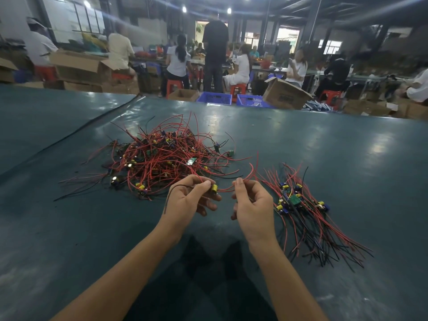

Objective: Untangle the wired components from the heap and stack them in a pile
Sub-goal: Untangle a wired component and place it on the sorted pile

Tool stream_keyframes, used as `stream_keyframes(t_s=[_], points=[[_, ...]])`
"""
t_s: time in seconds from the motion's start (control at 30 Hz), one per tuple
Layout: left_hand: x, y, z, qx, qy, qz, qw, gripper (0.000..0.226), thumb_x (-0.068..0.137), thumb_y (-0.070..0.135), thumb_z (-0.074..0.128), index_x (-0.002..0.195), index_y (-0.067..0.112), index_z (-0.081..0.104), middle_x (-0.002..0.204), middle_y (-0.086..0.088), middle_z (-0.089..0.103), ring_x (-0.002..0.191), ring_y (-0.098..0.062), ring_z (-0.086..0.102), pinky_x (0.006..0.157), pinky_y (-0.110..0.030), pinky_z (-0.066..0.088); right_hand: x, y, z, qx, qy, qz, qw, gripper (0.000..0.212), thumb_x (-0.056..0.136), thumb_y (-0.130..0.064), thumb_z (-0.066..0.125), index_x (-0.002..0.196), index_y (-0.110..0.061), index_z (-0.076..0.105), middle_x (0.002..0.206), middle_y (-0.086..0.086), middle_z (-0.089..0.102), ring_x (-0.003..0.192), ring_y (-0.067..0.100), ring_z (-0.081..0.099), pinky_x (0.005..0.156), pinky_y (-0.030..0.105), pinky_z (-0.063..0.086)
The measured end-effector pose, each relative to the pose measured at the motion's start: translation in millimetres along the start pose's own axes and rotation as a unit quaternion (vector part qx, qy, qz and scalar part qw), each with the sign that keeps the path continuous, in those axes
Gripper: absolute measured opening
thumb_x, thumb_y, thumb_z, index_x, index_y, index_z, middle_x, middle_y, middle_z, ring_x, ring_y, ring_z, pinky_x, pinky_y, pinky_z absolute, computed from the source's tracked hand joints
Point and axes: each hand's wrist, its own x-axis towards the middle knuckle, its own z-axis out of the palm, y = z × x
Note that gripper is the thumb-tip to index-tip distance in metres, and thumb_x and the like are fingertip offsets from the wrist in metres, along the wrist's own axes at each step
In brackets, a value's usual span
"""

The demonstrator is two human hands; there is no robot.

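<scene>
One component (215, 188) hangs between left hand (188, 201) and right hand (253, 210), both pinching it

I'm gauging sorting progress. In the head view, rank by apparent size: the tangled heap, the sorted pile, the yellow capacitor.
1. tangled heap, widest.
2. sorted pile, smaller though nearer.
3. yellow capacitor, tiny, pinched by the left hand; the right hand pinches a red wire.

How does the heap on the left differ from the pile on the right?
The heap is larger and tangled, with wires curling every way; the pile is smaller, with wires lying roughly parallel. The heap lies beyond the left hand, the pile beside the right hand. Both hold red and black wires with yellow parts.
</scene>
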Motion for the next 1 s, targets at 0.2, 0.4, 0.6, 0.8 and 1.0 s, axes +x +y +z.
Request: stream_keyframes(t_s=[0.2, 0.4, 0.6, 0.8, 1.0], points=[[0, 0, 5, -0.046, 0.003, -0.034, 0.998, 0.022, 0.100, 0.019, 0.050, 0.082, 0.015, 0.062, 0.072, -0.015, 0.072, 0.047, -0.019, 0.063, 0.041, -0.020, 0.043, -1, -4, 2, 0.063, 0.002, 0.044, 0.997, 0.019, 0.098, -0.025, 0.056, 0.082, -0.016, 0.059, 0.055, -0.012, 0.052, 0.044, 0.005, 0.042, 0.042, 0.024, 0.042], [2, -1, 2, -0.060, 0.022, -0.061, 0.996, 0.022, 0.105, 0.017, 0.032, 0.090, 0.012, 0.048, 0.077, -0.017, 0.074, 0.050, -0.023, 0.065, 0.041, -0.021, 0.044, 0, -8, -1, 0.122, 0.022, 0.077, 0.989, 0.018, 0.100, -0.020, 0.052, 0.084, -0.013, 0.056, 0.055, -0.011, 0.054, 0.041, 0.005, 0.042, 0.038, 0.020, 0.039], [0, -1, 3, -0.013, 0.004, -0.081, 0.997, 0.034, 0.090, 0.046, 0.057, 0.099, 0.013, 0.052, 0.081, -0.012, 0.075, 0.055, -0.019, 0.065, 0.046, -0.023, 0.047, 0, -8, 0, 0.152, -0.006, 0.087, 0.985, 0.022, 0.099, -0.020, 0.055, 0.078, -0.012, 0.057, 0.055, -0.007, 0.056, 0.042, 0.007, 0.043, 0.038, 0.022, 0.038], [-5, 3, 9, 0.043, -0.088, -0.099, 0.990, 0.042, 0.081, 0.051, 0.059, 0.074, 0.012, 0.070, 0.072, -0.010, 0.073, 0.052, -0.017, 0.063, 0.048, -0.021, 0.047, 0, -8, 0, 0.126, 0.015, 0.085, 0.988, 0.027, 0.094, -0.023, 0.063, 0.067, -0.020, 0.062, 0.056, -0.007, 0.057, 0.045, 0.006, 0.047, 0.041, 0.020, 0.041], [-7, 0, 16, 0.054, -0.075, -0.058, 0.994, 0.041, 0.081, 0.050, 0.054, 0.071, 0.012, 0.068, 0.063, -0.005, 0.070, 0.049, -0.016, 0.062, 0.045, -0.020, 0.045, -7, -3, 7, 0.067, -0.006, 0.058, 0.996, 0.029, 0.087, -0.022, 0.073, 0.058, -0.019, 0.072, 0.054, -0.006, 0.064, 0.048, 0.004, 0.055, 0.047, 0.016, 0.045]])
